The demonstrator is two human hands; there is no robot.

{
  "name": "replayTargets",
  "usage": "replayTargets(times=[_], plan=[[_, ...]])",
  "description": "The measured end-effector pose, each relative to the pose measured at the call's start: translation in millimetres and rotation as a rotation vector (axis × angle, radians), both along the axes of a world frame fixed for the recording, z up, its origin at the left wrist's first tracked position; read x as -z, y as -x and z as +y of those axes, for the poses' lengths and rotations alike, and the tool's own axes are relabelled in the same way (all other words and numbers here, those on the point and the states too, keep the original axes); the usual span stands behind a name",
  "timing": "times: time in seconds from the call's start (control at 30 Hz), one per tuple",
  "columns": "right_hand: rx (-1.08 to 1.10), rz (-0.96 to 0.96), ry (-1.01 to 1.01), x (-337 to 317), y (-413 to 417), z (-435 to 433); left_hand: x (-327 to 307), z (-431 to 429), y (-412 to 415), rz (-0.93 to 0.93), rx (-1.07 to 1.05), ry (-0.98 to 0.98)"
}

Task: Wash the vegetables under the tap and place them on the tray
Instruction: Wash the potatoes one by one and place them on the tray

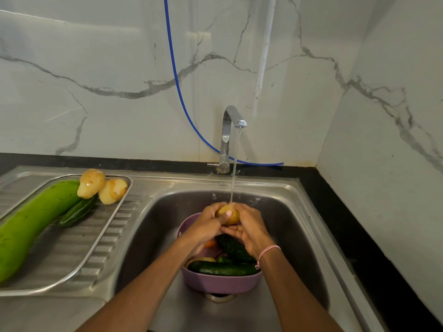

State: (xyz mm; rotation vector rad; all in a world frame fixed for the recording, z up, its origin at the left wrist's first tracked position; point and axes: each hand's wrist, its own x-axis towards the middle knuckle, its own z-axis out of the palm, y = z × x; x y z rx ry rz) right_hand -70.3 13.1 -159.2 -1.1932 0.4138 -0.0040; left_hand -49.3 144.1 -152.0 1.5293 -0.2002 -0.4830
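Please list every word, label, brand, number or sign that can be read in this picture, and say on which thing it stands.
None: no readable text shows anywhere in this picture.
The tap, sink, tray, purple bowl, potato and marble wall show no letters, numbers, stickers or brand marks.

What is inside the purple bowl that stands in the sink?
At least two dark green cucumbers, a small orange piece and a pale yellow piece. The left hand and right hand, holding a potato above, cover the purple bowl's far part; its bottom is hidden.
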Motion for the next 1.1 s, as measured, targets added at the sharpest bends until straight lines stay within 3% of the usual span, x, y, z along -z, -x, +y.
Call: replayTargets(times=[0.13, 0.27, 0.4, 0.47, 0.57, 0.7, 0.87, 1.1], plan=[[0.015, -0.005, -0.001, 3, -5, 1, 7, -4, -4, -0.008, 0.01, 0.096], [-0.1, -0.063, 0.042, -1, -3, 4, 4, -1, -7, 0.077, -0.12, 0.226], [-0.056, -0.122, 0.063, 1, -5, 1, 1, 2, -9, 0.117, -0.095, 0.183], [0.012, -0.147, 0.184, 5, -9, -2, -1, 4, -9, 0.148, -0.051, 0.144], [0.056, -0.2, 0.273, 6, -10, -7, -3, 5, -8, 0.238, -0.042, 0.228], [0.041, -0.235, 0.35, 5, -10, -9, -4, 1, -10, 0.13, -0.157, 0.216], [-0.019, -0.248, 0.261, 9, -12, -6, -2, 3, -9, 0.107, -0.193, 0.265], [-0.009, -0.148, 0.146, 20, -22, 2, 5, -2, -8, 0.022, -0.234, 0.137]])
